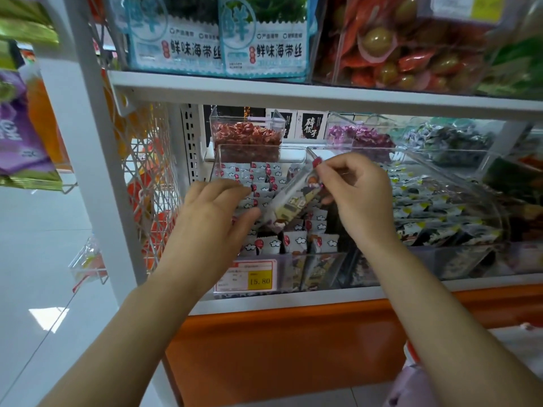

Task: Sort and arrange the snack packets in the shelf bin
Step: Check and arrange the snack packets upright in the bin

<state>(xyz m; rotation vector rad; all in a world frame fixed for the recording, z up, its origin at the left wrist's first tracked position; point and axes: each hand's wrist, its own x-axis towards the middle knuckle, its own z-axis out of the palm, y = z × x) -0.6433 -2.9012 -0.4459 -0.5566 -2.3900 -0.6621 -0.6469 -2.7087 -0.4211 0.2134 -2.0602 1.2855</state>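
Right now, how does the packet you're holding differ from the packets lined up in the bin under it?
The held packet is lifted and slanted, pinched at its top by the right hand; the binned packets stand in rows. The held packet shows a beige and dark printed face; the binned packets show white with clouds. Both carry a red mark.

Both bare forearms reach forward. Left hand (216, 205) lies palm-down, fingers relaxed; right hand (358, 195), just beside it, pinches a snack packet (293, 199).
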